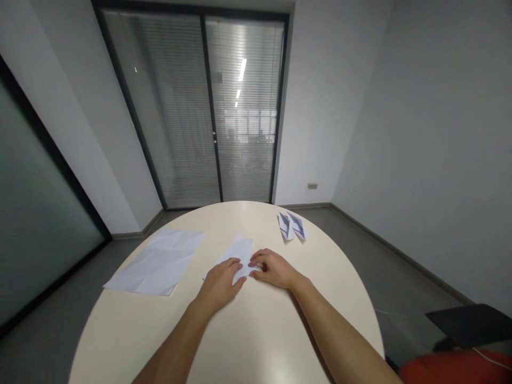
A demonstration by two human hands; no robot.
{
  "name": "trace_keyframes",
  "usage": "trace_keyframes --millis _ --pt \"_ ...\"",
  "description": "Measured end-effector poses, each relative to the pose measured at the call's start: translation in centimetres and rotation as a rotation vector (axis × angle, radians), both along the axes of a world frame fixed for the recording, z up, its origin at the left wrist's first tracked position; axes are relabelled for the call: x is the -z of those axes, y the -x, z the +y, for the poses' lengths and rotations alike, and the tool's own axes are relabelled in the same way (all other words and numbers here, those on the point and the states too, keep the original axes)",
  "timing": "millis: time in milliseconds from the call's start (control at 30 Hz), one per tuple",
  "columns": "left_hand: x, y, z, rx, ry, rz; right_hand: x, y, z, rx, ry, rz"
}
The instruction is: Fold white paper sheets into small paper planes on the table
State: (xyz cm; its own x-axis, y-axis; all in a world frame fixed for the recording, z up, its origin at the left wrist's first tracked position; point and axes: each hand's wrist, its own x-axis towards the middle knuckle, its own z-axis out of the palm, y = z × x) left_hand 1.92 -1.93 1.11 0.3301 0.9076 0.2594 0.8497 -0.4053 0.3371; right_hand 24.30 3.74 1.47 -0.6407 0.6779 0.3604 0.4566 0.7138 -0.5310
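A white sheet of paper, folded into a narrower shape, lies on the round cream table in front of me. My left hand rests on its lower left part, palm down, with the thumb apart from the fingers. On the right side, my right hand has its thumb and fingers bent together at the paper's lower right edge. Whatever part of the paper lies under the fingers is hidden.
Larger white sheets lie at the table's left. Two folded paper pieces stand near its far right edge. A red chair and a black flat surface are at the lower right, beyond the table.
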Motion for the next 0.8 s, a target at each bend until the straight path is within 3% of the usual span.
trace_keyframes --millis 633,800 --pt "-0.6 0.1 -0.2 0.086 0.016 -0.161 -1.4 0.5 -0.3 0.018 -0.082 0.118" --pt "-0.7 0.2 -0.1 0.111 0.031 -0.197 -0.9 0.2 -0.2 0.029 -0.128 -0.029"
